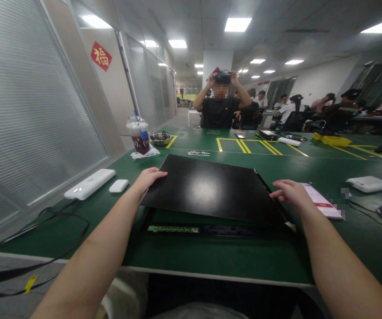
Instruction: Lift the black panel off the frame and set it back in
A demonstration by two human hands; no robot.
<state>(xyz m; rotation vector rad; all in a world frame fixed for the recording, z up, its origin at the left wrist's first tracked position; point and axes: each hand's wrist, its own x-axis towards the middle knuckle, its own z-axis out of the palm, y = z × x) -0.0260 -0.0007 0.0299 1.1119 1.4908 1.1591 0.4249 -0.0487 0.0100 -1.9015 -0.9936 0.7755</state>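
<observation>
A black rectangular panel (207, 188) with a bright reflection lies tilted over a dark frame (237, 231) on the green table. A green circuit strip (173, 229) shows along the frame's near edge. My left hand (149, 179) grips the panel's left edge, thumb on top and the other fingers mostly hidden. At the right edge is my right hand (289, 194), its fingers apart and their tips beside the frame's side; it holds nothing I can see. A small pale piece (290, 226) sits at the frame's near right corner.
A lidded drink cup (138, 136) stands at the back left. White devices (90, 184) and a black strap (61, 212) are at left. A phone (322, 201), cables and a white box (369, 184) lie right. Across the table, a person (221, 106) raises both hands to a headset.
</observation>
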